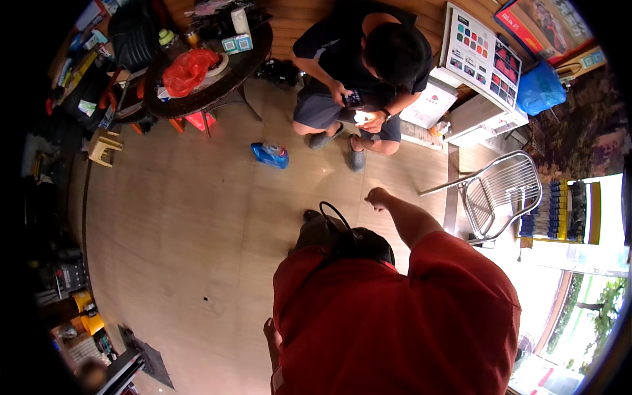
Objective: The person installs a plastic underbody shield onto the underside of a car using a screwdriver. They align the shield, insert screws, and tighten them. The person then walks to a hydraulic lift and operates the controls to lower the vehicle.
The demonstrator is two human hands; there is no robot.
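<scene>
One view only: head cam, fisheye, looks steeply down past the wearer's red shirt (pixel 395 322) onto a tiled floor (pixel 197 230). Edges bend hard. Round tabletop (pixel 217 89) far, top left; metal chair (pixel 503 194) nearer, on the right. No 2nd view to overlap.

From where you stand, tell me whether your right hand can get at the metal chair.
Probably yes. The right hand is out in front, fingers curled, holding nothing, and only bare floor lies between it and the metal chair to its right.

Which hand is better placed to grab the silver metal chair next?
Probably right: the right hand is stretched forward, nearer the silver metal chair; the left hand hangs beside the red shirt.
</scene>
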